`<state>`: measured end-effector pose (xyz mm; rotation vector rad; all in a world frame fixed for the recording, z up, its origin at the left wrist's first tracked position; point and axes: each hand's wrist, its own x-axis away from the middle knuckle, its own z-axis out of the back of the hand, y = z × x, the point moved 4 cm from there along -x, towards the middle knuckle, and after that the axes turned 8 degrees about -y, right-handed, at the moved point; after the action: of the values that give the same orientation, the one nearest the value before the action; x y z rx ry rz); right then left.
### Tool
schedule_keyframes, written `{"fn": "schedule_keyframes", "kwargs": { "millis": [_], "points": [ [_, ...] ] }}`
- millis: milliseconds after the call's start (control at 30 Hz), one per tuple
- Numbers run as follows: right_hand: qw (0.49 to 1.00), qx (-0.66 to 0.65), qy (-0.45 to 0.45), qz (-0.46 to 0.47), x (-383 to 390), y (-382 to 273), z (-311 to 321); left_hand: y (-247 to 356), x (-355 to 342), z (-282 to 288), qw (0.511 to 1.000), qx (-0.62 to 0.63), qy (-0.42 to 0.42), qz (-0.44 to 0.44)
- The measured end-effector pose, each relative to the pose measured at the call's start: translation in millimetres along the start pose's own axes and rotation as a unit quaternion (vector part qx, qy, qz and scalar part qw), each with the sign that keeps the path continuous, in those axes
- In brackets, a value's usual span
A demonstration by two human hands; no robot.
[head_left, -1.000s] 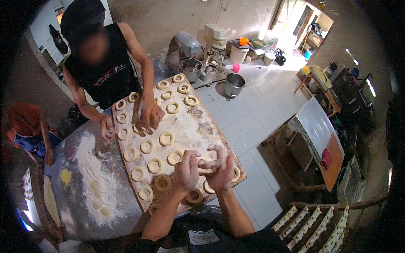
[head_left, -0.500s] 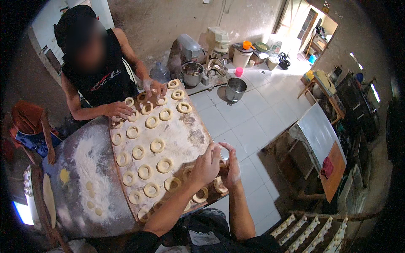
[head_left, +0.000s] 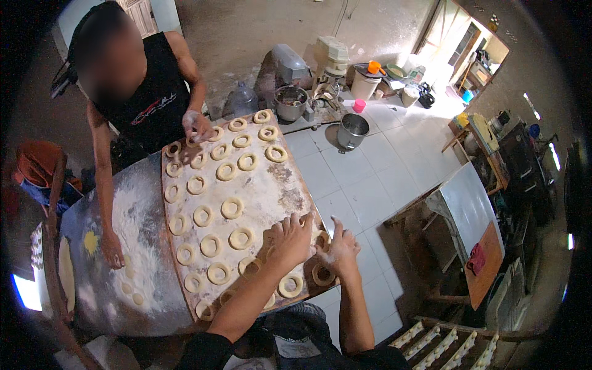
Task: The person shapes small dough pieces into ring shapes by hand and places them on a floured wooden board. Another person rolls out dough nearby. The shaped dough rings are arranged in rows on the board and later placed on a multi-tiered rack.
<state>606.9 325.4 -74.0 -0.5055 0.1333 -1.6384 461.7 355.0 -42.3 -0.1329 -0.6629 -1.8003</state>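
Rows of pale dough rings (head_left: 241, 238) lie on a floured wooden board (head_left: 265, 191) in front of me. My left hand (head_left: 292, 239) is over the board's near right part, its fingers spread and curved downward. Beside it, at the right edge, my right hand (head_left: 339, 250) has its fingers apart and its thumb pointing inward. Between my hands sits one dough ring (head_left: 321, 239), partly hidden; whether a fingertip touches it I cannot tell. Another ring (head_left: 323, 274) lies just below my right hand. My left forearm covers some rings.
Across the board a co-worker has one hand (head_left: 197, 126) by the far rings and another (head_left: 113, 251) near small dough balls (head_left: 127, 288) on the floured table (head_left: 148, 308). Mixers (head_left: 290, 65) and a metal pot (head_left: 353, 131) stand beyond. A tray rack (head_left: 444, 345) is at lower right.
My hands, held close together before, have come apart, the left over the board and the right at its edge. One co-worker hand has moved from the rings to the floured table.
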Motion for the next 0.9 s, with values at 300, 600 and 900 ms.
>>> {"fn": "schedule_keyframes", "kwargs": {
  "millis": [300, 600, 900],
  "points": [
    [1.000, -0.019, -0.004, -0.014, 8.1, -20.0, 15.1, -10.4, 13.4, 12.3, 0.999, 0.035, -0.002, -0.012],
    [0.997, 0.041, 0.024, 0.059, 25.2, -88.2, -19.4, -71.8, 40.6, 28.6, 0.997, -0.030, 0.012, -0.065],
    [0.997, 0.070, 0.035, 0.003, 24.6, -77.2, -17.4, -73.1, 30.8, 16.6, 0.986, -0.098, 0.089, -0.100]
  ]
}}
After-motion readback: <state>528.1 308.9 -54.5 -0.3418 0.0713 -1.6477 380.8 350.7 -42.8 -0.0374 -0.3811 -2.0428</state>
